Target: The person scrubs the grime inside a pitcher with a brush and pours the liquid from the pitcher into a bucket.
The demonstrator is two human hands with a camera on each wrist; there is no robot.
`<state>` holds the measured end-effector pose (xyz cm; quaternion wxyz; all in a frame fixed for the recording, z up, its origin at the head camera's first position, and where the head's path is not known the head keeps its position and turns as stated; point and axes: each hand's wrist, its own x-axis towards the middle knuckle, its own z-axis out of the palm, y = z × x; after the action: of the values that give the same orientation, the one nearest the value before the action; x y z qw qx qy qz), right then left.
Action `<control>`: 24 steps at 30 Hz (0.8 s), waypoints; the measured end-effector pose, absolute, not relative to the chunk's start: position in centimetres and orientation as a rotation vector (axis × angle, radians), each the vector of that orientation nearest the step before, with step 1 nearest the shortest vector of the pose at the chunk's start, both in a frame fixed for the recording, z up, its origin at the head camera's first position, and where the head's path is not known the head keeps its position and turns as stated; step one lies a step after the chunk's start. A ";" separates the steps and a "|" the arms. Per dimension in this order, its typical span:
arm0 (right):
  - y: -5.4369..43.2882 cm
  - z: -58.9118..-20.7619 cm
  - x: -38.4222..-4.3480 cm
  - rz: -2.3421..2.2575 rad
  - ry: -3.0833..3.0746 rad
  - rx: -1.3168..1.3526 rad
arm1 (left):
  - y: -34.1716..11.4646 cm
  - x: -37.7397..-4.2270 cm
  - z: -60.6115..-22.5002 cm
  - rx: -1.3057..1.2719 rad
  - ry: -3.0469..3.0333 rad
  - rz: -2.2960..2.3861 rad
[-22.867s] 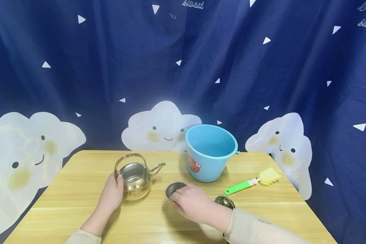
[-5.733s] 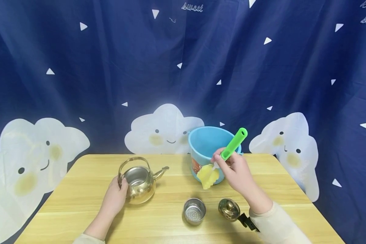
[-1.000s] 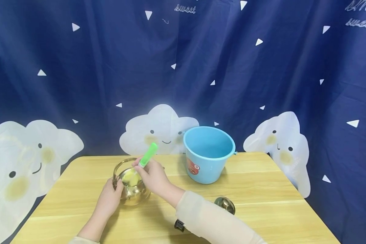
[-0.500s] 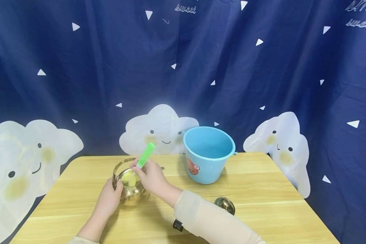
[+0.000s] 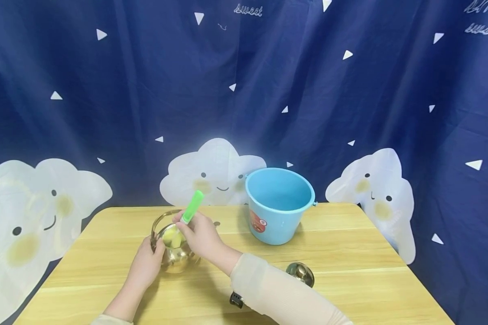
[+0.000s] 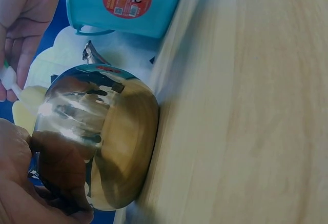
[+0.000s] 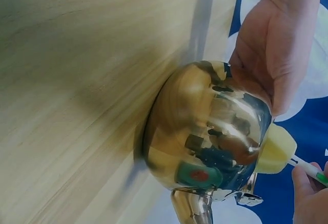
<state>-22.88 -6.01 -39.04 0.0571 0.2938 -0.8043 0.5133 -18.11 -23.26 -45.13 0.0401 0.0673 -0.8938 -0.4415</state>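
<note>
A shiny gold-coloured teapot without its lid stands on the table at the left. My left hand grips its side by the foot of the arched handle, thumb at the rim, as the left wrist view also shows. My right hand pinches a sponge brush by the lower end of its green handle. The yellow sponge head is in the teapot's mouth; in the right wrist view part of the sponge sticks out above the rim. My right hand covers most of the spout in the head view.
Behind and to the right stands a light blue bucket. The teapot's lid lies on the wooden table, beside my right sleeve. A dark blue curtain with clouds hangs behind the table.
Earlier my right hand held a metal strainer; the brush lay at the right, then hung before the bucket. Now its sponge is in the teapot; the handle shifted slightly left. The strainer is hidden.
</note>
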 end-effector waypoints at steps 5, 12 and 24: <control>-6.1 -39.1 -23.0 1.542 -2.451 0.877 | -23.2 -18.1 -45.2 0.208 -2.737 -1.345; -6.5 -39.5 -23.2 1.553 -2.461 0.854 | -23.3 -18.2 -45.4 0.188 -2.724 -1.342; -7.0 -40.2 -23.4 1.573 -2.460 0.842 | -23.2 -17.9 -45.1 0.175 -2.717 -1.347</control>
<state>-23.42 -6.98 -40.25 0.0511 0.2765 -0.8085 0.5170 -17.94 -23.20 -45.12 0.0522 0.0577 -0.8933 -0.4428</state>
